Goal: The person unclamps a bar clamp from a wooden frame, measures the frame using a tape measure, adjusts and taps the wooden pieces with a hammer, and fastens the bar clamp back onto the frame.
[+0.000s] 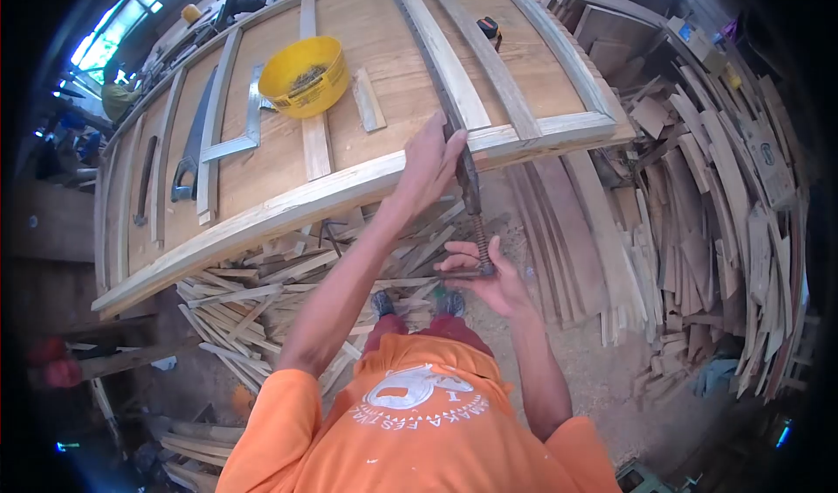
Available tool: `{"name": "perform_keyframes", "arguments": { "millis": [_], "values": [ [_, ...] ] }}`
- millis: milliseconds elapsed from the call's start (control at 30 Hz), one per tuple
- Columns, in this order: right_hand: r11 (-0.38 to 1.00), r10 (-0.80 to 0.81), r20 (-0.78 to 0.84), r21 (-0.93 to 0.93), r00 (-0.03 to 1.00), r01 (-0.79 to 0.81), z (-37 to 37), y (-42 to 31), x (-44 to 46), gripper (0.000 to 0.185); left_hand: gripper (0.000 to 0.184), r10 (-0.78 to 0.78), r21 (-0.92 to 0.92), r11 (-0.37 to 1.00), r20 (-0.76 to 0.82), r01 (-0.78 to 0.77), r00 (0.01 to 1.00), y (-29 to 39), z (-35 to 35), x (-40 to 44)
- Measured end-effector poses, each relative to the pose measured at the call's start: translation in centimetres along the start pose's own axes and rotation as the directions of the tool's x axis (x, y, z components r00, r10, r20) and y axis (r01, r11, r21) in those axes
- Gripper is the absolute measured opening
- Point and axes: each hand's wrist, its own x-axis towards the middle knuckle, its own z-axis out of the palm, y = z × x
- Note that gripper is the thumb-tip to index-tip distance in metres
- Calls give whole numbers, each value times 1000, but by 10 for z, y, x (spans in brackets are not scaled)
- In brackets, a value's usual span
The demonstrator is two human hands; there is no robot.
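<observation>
A long dark metal bar clamp (469,179) crosses the wooden frame (314,198) and hangs over its near edge. My left hand (429,163) is closed round the clamp's bar at that edge. Lower down, my right hand (491,279) is at the clamp's threaded screw and its cross handle, fingers curled round the handle and thumb raised. Beside the bar, two loose-looking wooden strips (489,57) run across the panel. A short wood offcut (368,100) lies left of the clamp.
On the panel are a yellow bucket (304,76), a handsaw (194,153), a hammer (147,179) and a tape measure (489,28). Scrap strips (253,301) litter the floor below. Stacked boards (733,170) stand at the right. Another person (118,96) is at the far left.
</observation>
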Motion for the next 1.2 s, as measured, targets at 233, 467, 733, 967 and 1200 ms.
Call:
{"name": "perform_keyframes", "arguments": {
  "millis": [233, 467, 733, 967, 1200],
  "values": [
    [942, 11, 187, 328, 982, -73, -22, 29, 17, 80, 58, 473, 599, 725, -76, -340, 878, -44, 1, -63],
    [420, -223, -365, -873, 904, -249, 24, -84, -43, 48, 56, 589, 653, 641, -81, -404, 804, -65, 5, -60],
    [637, -310, -247, -771, 918, 7, 58, -107, -65, 39, 49, 630, 650, 631, -113, -422, 768, -58, 7, -60],
    [-125, -111, 333, -939, 936, 319, 107, -94, -12, 28, 51, 538, 626, 697, -136, -349, 832, -46, 8, -63],
    [330, -328, 166, -902, 930, 277, 111, -81, -22, 32, 45, 563, 636, 652, -42, -413, 826, -52, -8, -60]
  ]
}}
